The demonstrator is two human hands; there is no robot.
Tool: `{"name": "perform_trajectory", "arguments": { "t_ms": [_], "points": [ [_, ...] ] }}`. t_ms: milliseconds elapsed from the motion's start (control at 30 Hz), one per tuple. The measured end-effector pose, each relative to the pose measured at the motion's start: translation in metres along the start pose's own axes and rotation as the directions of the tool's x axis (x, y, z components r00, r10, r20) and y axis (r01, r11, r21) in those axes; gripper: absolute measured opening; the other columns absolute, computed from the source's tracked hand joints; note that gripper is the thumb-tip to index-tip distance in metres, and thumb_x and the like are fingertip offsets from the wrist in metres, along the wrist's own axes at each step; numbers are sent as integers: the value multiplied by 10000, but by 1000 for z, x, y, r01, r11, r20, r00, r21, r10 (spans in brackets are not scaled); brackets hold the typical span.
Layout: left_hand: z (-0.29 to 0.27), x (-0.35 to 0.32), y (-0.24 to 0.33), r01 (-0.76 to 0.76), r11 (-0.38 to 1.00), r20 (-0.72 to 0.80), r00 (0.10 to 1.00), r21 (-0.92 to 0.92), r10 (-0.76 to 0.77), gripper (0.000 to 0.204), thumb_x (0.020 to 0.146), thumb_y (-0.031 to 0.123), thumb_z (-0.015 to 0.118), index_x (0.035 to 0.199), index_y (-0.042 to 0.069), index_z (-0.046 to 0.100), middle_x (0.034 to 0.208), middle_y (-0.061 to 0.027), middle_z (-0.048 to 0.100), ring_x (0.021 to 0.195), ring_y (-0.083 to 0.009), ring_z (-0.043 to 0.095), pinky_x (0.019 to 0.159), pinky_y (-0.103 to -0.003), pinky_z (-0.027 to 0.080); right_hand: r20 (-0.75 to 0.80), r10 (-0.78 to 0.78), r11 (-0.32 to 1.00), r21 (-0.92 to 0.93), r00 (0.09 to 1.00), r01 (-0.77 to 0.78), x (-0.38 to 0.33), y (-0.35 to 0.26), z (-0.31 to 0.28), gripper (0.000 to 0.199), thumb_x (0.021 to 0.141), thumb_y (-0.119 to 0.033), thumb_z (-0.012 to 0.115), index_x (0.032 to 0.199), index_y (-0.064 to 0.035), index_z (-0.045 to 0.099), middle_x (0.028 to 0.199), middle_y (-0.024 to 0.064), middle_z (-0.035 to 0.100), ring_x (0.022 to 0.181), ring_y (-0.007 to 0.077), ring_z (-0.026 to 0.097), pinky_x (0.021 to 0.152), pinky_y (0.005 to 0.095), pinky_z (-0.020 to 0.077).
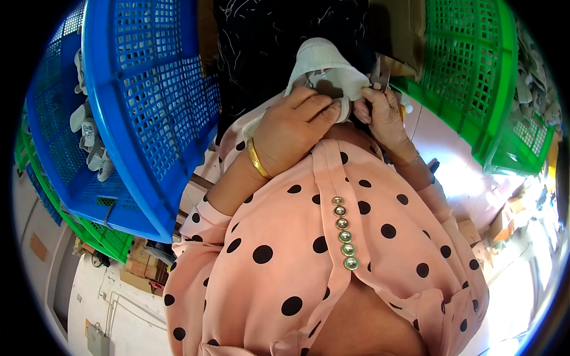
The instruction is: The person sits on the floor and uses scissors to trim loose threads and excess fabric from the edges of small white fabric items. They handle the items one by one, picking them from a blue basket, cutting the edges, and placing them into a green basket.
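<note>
Two hands on one white shoe upper (323,62): your left hand (294,127) clenches its near edge, your right hand (383,110) grips small snips (380,74) just right of it.

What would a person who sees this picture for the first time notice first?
First comes the pink blouse with black dots, which fills the lower middle. Above it, at the top centre, the left hand grips a white shoe upper, while the right hand holds small metal snips against its edge. A big blue plastic crate stands on the left and a green crate on the right.
</note>
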State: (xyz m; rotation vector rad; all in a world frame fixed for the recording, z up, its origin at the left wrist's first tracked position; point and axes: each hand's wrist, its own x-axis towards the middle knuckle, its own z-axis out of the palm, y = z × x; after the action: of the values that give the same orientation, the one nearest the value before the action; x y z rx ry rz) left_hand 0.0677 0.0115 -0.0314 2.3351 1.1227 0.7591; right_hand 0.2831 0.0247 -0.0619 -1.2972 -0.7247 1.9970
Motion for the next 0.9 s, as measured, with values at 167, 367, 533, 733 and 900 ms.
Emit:
{"name": "perform_trajectory", "arguments": {
  "t_ms": [167,367,533,733,900],
  "points": [
    [5,-4,8,7,1000,55,998,-4,-7,386,720,54,663,1105,38,681,1076,-66,625,944,-242,604,743,-307,551,-54,4,998,65,999,0,-6,4,2,247,969,-230,475,770,-85,453,601,-9,409,526,75,334,490,230,283],
    [18,0,13,-20,989,88,996,146,7,341,761,82,633,1099,52,667,1125,-40,582,936,-208,580,741,-289,545,-154,-72,965,-261,985,30,-14,-4,-1,234,966,-222,531,812,-54,478,611,2,446,524,71,374,493,225,310],
    [15,4,13,17,995,96,995,94,-26,302,768,92,622,1064,50,663,1129,-36,574,935,-201,571,755,-292,534,-141,-257,779,-616,956,119,-14,-19,12,229,955,-231,585,885,-17,539,622,20,523,555,77,474,524,239,393],
    [-31,8,5,176,965,-264,957,194,-121,241,727,152,677,952,68,677,836,-33,656,809,-217,609,680,-346,469,-44,-294,642,-749,955,163,-16,-39,28,272,945,-258,617,1012,6,609,693,39,601,609,79,520,560,242,435],
    [-118,-7,11,309,932,-594,792,190,-142,277,725,-43,697,988,41,697,800,-44,673,696,-224,611,627,-308,479,-108,-285,874,-438,952,212,-8,-75,11,269,953,-207,604,1124,1,603,849,3,597,728,73,537,640,223,438]
  ]
}}
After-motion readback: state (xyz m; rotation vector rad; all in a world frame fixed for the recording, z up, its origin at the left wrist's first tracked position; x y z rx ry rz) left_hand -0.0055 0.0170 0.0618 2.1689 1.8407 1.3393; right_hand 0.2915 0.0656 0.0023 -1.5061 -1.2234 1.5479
